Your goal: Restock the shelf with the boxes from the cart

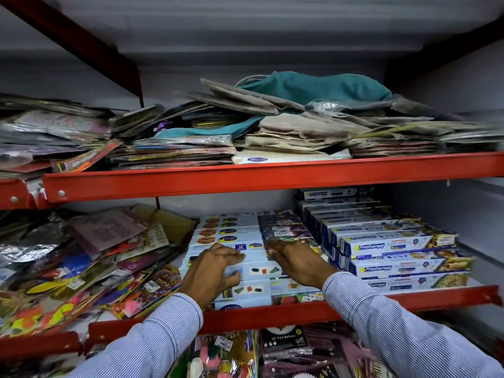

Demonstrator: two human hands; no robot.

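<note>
Boxes of white-and-blue foil wrap (pixel 240 257) lie stacked on the red metal middle shelf (pixel 272 315), and you press both palms on top: left hand (pixel 210 271) with its grip curled loosely, right hand (pixel 296 261) flat and open, holding nothing. You seem to be squaring the stack; next, fetch more. Freshwrapp cartons (pixel 395 246) crowd the right side; loose party packets (pixel 81 263) hem the left.

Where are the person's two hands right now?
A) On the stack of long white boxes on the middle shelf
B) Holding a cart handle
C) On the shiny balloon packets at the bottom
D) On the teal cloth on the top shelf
A: the left hand and right hand both rest on top of the white boxes stacked on the middle shelf, beside the Freshwrapp boxes.
</note>
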